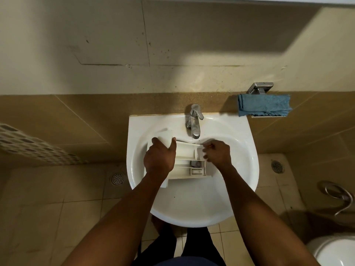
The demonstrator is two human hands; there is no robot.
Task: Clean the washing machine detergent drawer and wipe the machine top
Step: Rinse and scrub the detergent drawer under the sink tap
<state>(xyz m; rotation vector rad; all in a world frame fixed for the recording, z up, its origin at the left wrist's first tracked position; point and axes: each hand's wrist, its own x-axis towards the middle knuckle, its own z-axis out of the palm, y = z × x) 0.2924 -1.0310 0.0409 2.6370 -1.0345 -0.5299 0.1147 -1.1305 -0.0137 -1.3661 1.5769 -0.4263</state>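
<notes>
The white detergent drawer point(185, 162) lies across the white sink basin point(240, 169), just below the chrome tap point(194, 121). Its compartments face up, and a grey insert shows near its right end. My left hand point(160, 158) grips the drawer's front panel end at the left, fingers curled over the panel. My right hand point(217, 152) is at the drawer's right end with curled fingers that seem to pinch something thin and pale; I cannot make out what it is. No water is visibly running from the tap.
A blue cloth point(264, 107) hangs on a metal holder on the wall right of the sink. A toilet point(334, 252) and spray hose point(340, 198) are at the lower right. Floor drains point(117, 178) sit on the tiled floor. A perforated basket point(28, 146) is at left.
</notes>
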